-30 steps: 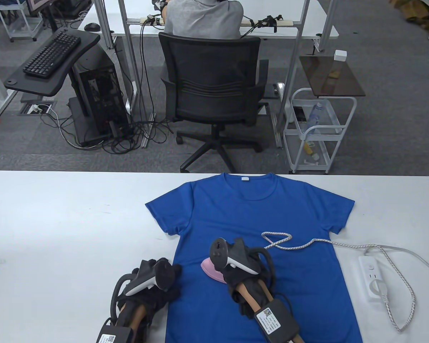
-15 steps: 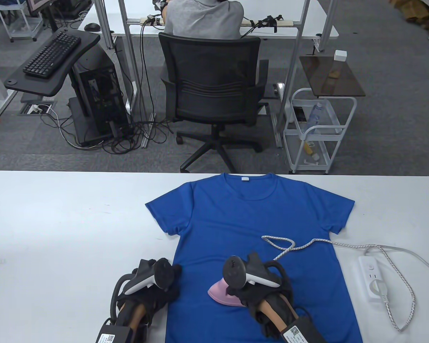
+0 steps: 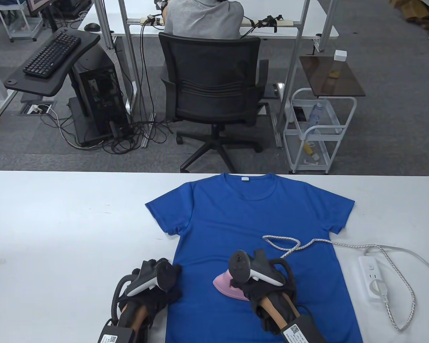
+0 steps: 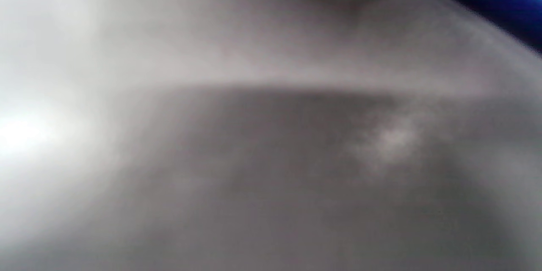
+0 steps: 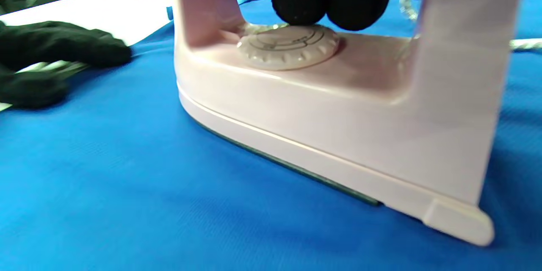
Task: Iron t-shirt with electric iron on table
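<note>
White table [image 3: 57,221] carries the blue t-shirt [image 3: 250,214], right hand [image 3: 261,282] gripping the pink iron [image 5: 322,106] mid-stroke on its lower front (left hand [image 3: 153,286] pins the hem edge, grip unclear); next, probably a steady push toward the collar.

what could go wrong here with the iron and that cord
The cord lies looped on the shirt just beyond the iron; a forward stroke could run over or snag it. The left hand rests on the shirt's edge close to the iron, so a sideways pass might touch its fingers.
</note>
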A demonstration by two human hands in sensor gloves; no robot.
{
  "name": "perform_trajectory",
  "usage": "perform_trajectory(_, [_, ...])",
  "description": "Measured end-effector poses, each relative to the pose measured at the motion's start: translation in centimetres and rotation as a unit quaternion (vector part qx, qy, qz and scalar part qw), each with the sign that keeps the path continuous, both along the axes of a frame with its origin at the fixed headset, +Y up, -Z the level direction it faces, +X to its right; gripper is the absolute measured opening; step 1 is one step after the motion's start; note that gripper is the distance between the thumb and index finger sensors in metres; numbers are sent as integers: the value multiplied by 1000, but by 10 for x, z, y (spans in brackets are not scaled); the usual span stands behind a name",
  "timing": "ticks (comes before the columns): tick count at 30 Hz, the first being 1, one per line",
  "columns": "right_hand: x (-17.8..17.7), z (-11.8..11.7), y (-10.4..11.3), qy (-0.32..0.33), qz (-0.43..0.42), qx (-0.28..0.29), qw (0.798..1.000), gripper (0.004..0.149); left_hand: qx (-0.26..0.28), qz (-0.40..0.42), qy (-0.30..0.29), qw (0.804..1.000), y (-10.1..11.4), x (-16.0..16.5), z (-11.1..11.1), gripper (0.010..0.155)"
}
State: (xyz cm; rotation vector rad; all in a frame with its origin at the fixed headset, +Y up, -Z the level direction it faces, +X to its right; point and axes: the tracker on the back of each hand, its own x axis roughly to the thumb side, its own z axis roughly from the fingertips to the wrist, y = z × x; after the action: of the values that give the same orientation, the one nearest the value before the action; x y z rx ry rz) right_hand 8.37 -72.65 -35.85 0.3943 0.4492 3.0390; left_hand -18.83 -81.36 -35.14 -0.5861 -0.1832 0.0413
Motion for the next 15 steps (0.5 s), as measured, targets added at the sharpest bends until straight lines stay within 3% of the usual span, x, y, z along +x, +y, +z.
perform_trajectory(7, [11, -24, -2, -57, 4, 29, 998, 70, -2, 4, 0, 1000, 0, 0, 0, 76])
perform_trajectory(15, [16, -20, 0, -29, -6, 3, 1000, 69, -5, 5, 1, 1000, 1, 0, 0, 76])
